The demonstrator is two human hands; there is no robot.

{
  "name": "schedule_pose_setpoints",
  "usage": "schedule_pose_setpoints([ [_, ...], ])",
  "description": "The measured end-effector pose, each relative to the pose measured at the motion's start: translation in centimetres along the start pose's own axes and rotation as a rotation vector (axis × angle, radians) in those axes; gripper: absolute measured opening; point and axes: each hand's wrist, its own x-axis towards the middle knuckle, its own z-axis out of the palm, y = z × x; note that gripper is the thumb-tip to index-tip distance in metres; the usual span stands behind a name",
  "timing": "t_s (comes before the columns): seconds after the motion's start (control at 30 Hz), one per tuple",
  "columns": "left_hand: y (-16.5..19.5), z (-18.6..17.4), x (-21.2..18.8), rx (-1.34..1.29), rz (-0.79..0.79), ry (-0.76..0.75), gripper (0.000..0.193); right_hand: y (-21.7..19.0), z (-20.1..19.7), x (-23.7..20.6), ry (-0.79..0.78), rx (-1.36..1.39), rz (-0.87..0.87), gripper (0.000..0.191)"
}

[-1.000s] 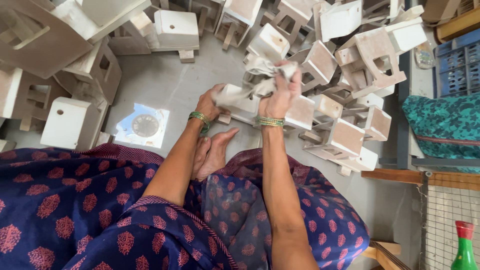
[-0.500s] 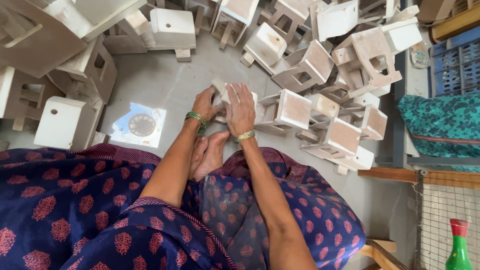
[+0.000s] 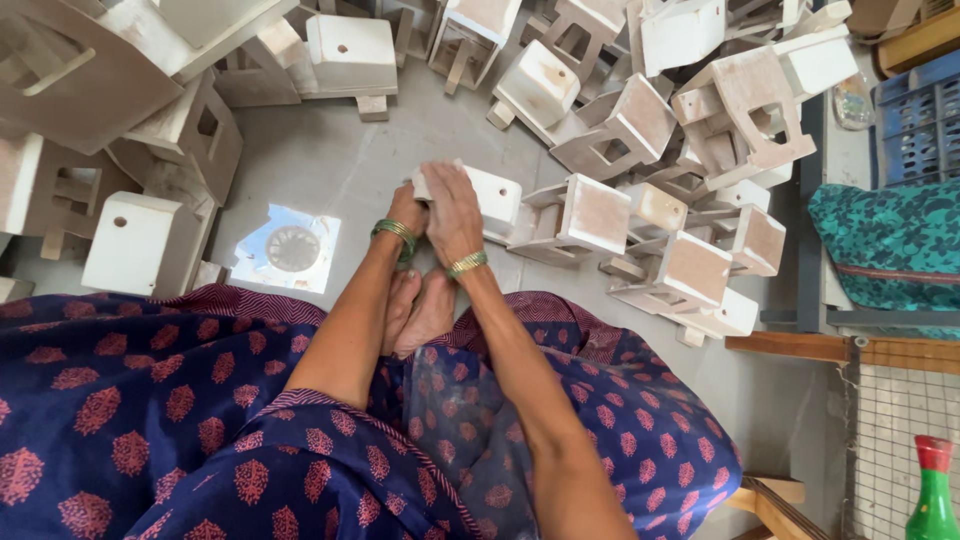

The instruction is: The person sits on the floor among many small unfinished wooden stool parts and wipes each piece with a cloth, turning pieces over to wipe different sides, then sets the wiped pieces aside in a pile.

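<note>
I sit on a grey floor with a small white wooden box (image 3: 497,196) that has a round hole in its side. My left hand (image 3: 406,212), a green bangle on its wrist, grips the box's near left end. Palm down, my right hand (image 3: 450,208) presses on top of the box, its fingers reaching over the far edge. What lies beneath that palm is hidden. My bare feet (image 3: 418,308) rest just below the box, between folds of blue cloth with red print.
A heap of similar white wooden boxes (image 3: 690,150) spreads across the top and right. More of these stand at the left (image 3: 135,240). A sunlit patch (image 3: 290,250) marks the floor. A teal patterned cushion (image 3: 890,250), a blue crate (image 3: 915,120) and a green bottle (image 3: 935,495) are at the right.
My right hand came down from the heap, where it held a crumpled pale cloth, and now lies flat on the box. My left hand stayed on the box's end.
</note>
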Motion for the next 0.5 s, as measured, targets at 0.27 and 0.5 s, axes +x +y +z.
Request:
schedule_pose_setpoints([
  [0.27, -2.2, -0.7, -1.6, -0.677, -0.223, -0.12, 0.043, -0.3, -3.0, -3.3, -0.276, 0.044, -0.11, 0.022],
  [0.5, -2.1, -0.8, -1.8, -0.573, -0.239, -0.071, 0.027, 2.4, -1.9, -4.4, -0.456, -0.228, 0.023, 0.023],
])
